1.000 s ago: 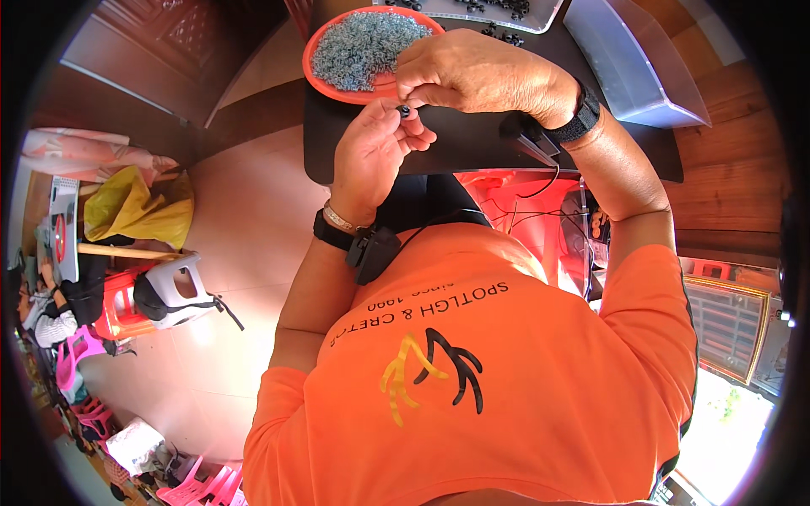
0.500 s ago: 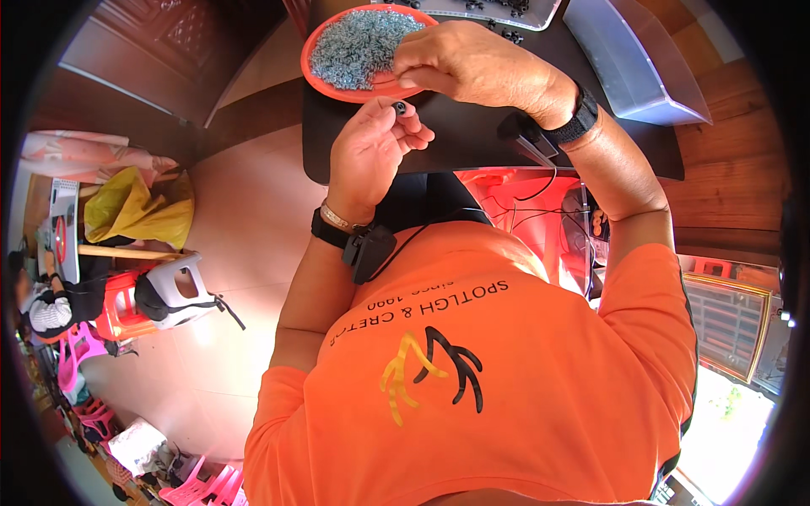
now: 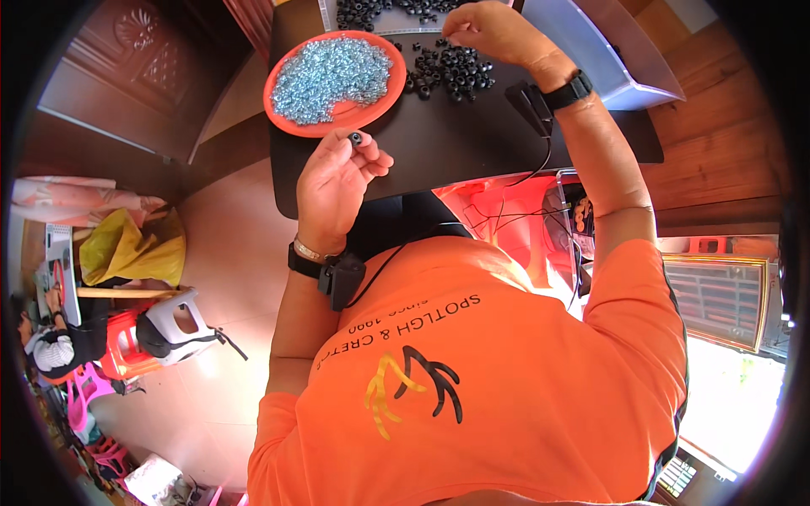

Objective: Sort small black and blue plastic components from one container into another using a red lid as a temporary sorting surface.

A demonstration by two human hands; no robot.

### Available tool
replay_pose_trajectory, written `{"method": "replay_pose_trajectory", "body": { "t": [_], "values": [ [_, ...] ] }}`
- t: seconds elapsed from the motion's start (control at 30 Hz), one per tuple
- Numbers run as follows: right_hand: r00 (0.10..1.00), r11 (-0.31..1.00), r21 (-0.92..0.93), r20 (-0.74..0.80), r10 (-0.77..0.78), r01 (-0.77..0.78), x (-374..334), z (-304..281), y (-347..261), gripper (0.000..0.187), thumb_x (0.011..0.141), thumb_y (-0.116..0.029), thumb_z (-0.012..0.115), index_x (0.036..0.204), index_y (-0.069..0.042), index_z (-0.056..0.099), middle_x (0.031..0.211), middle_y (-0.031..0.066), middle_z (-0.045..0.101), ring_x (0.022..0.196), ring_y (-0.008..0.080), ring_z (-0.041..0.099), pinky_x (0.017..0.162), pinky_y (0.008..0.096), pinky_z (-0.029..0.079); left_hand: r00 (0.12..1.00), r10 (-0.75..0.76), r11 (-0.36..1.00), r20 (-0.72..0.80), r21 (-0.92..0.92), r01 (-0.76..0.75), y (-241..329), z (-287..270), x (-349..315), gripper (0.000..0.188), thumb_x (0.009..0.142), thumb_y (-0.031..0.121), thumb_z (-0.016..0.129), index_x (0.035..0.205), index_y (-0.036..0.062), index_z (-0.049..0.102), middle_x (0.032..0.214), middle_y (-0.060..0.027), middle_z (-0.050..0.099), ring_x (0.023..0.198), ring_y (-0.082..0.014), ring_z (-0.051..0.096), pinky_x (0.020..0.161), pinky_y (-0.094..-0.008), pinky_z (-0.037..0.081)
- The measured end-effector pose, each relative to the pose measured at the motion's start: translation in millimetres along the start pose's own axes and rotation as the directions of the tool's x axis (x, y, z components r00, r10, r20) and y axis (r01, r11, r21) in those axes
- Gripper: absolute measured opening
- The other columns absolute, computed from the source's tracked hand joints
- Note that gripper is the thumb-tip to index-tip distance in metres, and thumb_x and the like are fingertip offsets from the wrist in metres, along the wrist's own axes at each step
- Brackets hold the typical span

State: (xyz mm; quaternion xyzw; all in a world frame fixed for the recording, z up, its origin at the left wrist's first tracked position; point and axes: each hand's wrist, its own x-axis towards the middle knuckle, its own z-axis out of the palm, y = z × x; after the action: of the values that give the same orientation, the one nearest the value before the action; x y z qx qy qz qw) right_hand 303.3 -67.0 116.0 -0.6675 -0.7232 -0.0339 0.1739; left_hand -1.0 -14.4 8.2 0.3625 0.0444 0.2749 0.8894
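Orange shirt [image 3: 472, 396]: nearest the camera, filling the lower view.
Left hand [image 3: 337, 181]: raised just off the table's near edge, fingertips pinching one small black ring [image 3: 355, 137], seemingly held up for a close look.
Black table [image 3: 439, 135]: dark top against which the small parts show well.
Orange plate [image 3: 334, 83]: just beyond the left hand, heaped with silvery washers [image 3: 325, 72], kept together.
Black rings [image 3: 451, 72]: loose pile right of the plate.
Right hand [image 3: 494, 32]: farthest, fingers curled down onto the pile; whether it grips anything cannot be told.
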Motion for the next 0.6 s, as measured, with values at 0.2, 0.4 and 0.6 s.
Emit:
{"method": "replay_pose_trajectory", "body": {
  "t": [0.2,0.4,0.6],
  "values": [
    [0.993,0.995,0.017,0.069,0.093,-0.095,7.8,32.5,29.1,0.015,0.081,-0.014,0.061,0.093,-0.006,0.067,0.085,0.0118,0.067,0.081,0.0289,0.064,0.073,0.0382,0.050,1.000,-0.008,1.000,-0.017,0.002,0.008,2.2,2.3,-0.6,0.019,0.096,0.018,0.042,0.098,0.0018,0.053,0.094,-0.0099,0.054,0.088,-0.0271,0.057,0.081,-0.0370,0.044],
    [0.976,0.985,-0.057,0.132,0.170,-0.164,30.4,48.5,37.7,0.020,0.079,-0.018,0.059,0.095,-0.009,0.069,0.088,0.0111,0.069,0.084,0.0291,0.065,0.076,0.0395,0.050,1.000,-0.005,0.999,-0.030,0.032,0.006,0.9,2.8,-0.8,0.020,0.097,0.019,0.042,0.099,0.0026,0.054,0.093,-0.0097,0.053,0.089,-0.0272,0.057,0.081,-0.0372,0.044],
    [0.983,0.988,-0.127,0.153,0.102,-0.083,47.3,59.4,22.6,0.021,0.078,-0.018,0.061,0.095,-0.012,0.070,0.090,0.0102,0.069,0.087,0.0295,0.065,0.077,0.0398,0.051,1.000,-0.009,0.999,-0.024,0.032,0.010,1.6,2.4,-0.6,0.020,0.097,0.018,0.042,0.100,0.0031,0.054,0.094,-0.0098,0.053,0.089,-0.0277,0.057,0.081,-0.0379,0.044]
  ]
}}
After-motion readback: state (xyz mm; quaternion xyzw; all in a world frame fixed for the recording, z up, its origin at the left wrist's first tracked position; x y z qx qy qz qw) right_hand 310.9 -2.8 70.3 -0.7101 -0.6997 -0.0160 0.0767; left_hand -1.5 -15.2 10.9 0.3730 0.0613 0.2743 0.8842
